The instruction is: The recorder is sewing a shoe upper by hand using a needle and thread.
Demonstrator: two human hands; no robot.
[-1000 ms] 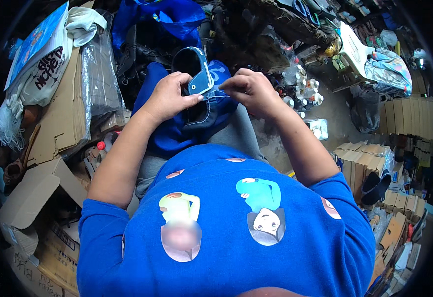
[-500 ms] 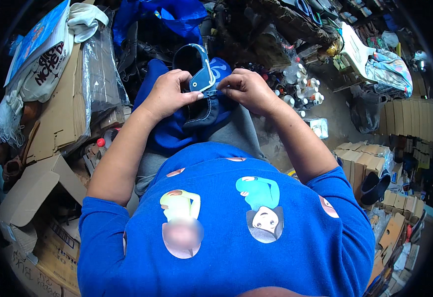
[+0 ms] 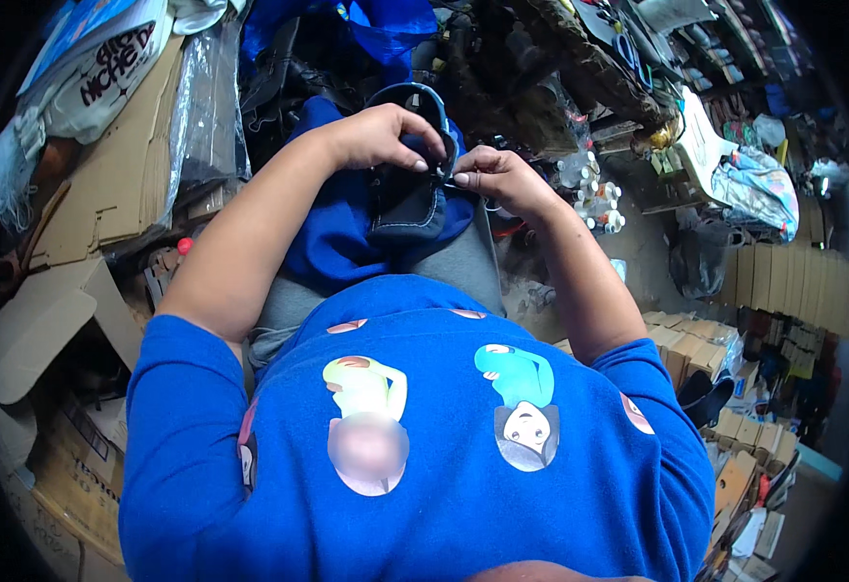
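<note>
The blue cloth (image 3: 332, 242) still covers my lap, the dark shoe upper (image 3: 407, 199) on it, now turned lower than a moment ago. My left hand (image 3: 378, 136) clamps its rim; my right hand (image 3: 498, 177) has closed in, pinching the edge beside it.

Flattened brown cardboard boxes (image 3: 104, 184) at left, white-and-blue printed bag (image 3: 85, 58) above, stacked cartons (image 3: 783, 281) at right

Flattened cardboard boxes (image 3: 104, 184) stacked at left, clear plastic sheet (image 3: 206, 107) draped over them. Small white bottles (image 3: 594, 199) clustered on the floor at right. Crumpled light-blue bag (image 3: 759, 189) beyond, dark bag (image 3: 701, 257) just beside.
</note>
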